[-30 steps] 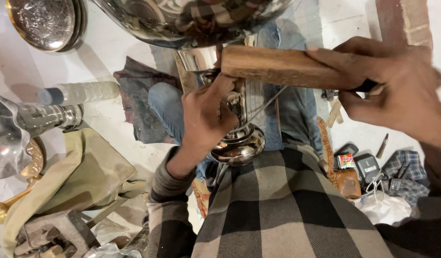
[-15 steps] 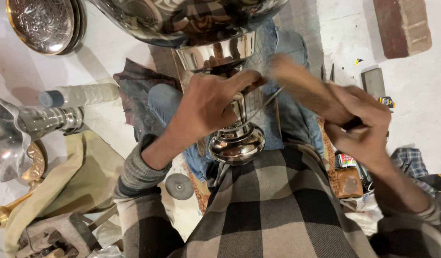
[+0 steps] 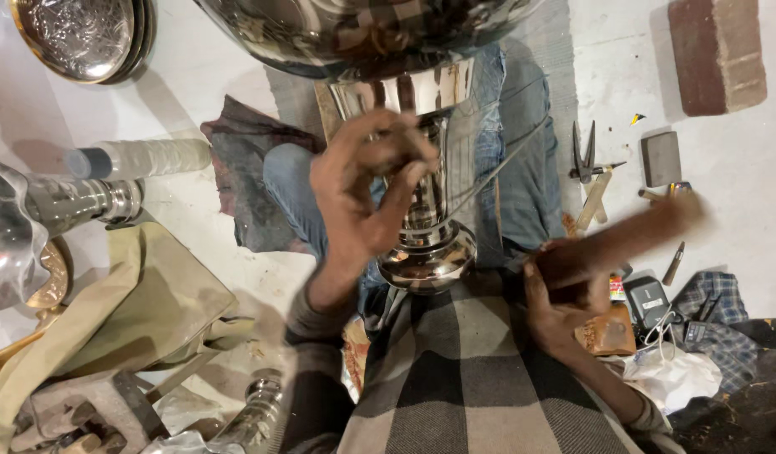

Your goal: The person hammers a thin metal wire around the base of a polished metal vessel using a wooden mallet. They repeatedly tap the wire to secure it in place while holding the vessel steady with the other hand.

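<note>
Steadying the silver vase (image 3: pixel 426 227), left hand (image 3: pixel 363 189); right hand (image 3: pixel 560 307) grips wooden mallet (image 3: pixel 623 244).

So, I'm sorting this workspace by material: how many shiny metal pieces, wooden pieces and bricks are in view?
Shiny metal: 4: large vase, embossed tray, fluted vase, small stem
Wooden: 1: wooden mallet, in the right hand
Brick: 1: red brick
Total: 6
</note>
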A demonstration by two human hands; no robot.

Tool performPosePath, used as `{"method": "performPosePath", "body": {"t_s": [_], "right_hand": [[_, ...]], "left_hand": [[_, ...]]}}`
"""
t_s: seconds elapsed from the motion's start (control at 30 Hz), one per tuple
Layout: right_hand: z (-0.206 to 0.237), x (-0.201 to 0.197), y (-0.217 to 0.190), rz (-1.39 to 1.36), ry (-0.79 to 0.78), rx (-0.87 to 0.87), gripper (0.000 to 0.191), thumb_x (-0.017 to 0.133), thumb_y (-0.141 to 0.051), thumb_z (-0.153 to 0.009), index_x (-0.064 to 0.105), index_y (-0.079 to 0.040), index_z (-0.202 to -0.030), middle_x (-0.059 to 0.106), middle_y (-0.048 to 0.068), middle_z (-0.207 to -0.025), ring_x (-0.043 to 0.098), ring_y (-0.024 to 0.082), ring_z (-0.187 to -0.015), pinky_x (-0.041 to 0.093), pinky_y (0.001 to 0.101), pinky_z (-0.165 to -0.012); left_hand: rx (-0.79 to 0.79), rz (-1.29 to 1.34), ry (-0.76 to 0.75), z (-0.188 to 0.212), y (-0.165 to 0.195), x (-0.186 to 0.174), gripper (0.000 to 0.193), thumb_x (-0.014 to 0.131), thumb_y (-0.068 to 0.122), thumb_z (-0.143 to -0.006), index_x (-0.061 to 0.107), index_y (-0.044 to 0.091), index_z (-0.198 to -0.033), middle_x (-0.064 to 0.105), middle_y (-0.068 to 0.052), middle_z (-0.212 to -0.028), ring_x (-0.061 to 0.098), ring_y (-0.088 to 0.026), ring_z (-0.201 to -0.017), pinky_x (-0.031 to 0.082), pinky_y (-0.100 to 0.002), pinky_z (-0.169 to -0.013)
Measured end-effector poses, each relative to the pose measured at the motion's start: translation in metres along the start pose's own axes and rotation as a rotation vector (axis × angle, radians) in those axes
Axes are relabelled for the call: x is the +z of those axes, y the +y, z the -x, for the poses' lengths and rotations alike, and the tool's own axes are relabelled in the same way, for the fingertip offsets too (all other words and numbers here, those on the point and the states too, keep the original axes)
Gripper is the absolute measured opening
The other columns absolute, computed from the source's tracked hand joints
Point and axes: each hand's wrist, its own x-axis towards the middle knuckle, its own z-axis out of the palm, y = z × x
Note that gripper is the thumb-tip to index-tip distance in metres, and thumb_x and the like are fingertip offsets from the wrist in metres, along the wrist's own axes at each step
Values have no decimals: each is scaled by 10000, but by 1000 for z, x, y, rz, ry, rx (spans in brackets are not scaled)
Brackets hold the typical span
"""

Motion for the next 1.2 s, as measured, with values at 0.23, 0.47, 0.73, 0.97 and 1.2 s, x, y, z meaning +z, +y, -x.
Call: {"method": "performPosePath", "body": {"t_s": [0.23, 0.47, 0.73, 0.97, 1.2], "right_hand": [[-53, 28, 13, -72, -301, 69, 433, 640, -48, -993, 453, 13, -1379, 650, 147, -1184, 664, 142, -1030, 569, 283, -881], [-174, 12, -106, 337, -503, -449, 751, 679, 18, -837, 508, 21, -1569, 727, 161, -1039, 688, 127, -735, 574, 247, -589], [-250, 30, -245, 986, -1013, -756, 826, 715, -4, -732, 531, -74, -1534, 704, 203, -1060, 689, 228, -694, 600, 358, -609], [-249, 61, -260, 1050, -1079, -792, 811, 748, -55, -762, 512, -196, -1525, 712, 135, -1064, 688, 210, -683, 586, 346, -593], [-245, 57, -262, 1174, -1045, -863, 846, 714, -149, -762, 470, -282, -1562, 719, 34, -1111, 682, 179, -658, 579, 325, -584]], "left_hand": [[-42, -330, 247, 31, -6, 13, 366, 599, -183, -991, 654, 10, -1297, 765, -146, -1145, 791, -158, -967, 648, -230, -784], [-59, -217, 173, 25, -3, 4, 468, 511, -240, -908, 636, -22, -1303, 768, -132, -1149, 789, -182, -973, 613, -228, -836], [-45, -264, 179, 25, 2, 9, 484, 469, -243, -840, 646, -50, -1247, 766, -129, -1073, 797, -187, -932, 631, -255, -852], [-31, -370, 313, 34, 4, 20, 317, 544, -212, -877, 636, -20, -1112, 767, -129, -1017, 790, -177, -876, 614, -237, -794], [-41, -416, 348, 43, -6, 20, 182, 627, -174, -919, 656, -5, -982, 723, -113, -853, 724, -177, -727, 543, -273, -684]]}}
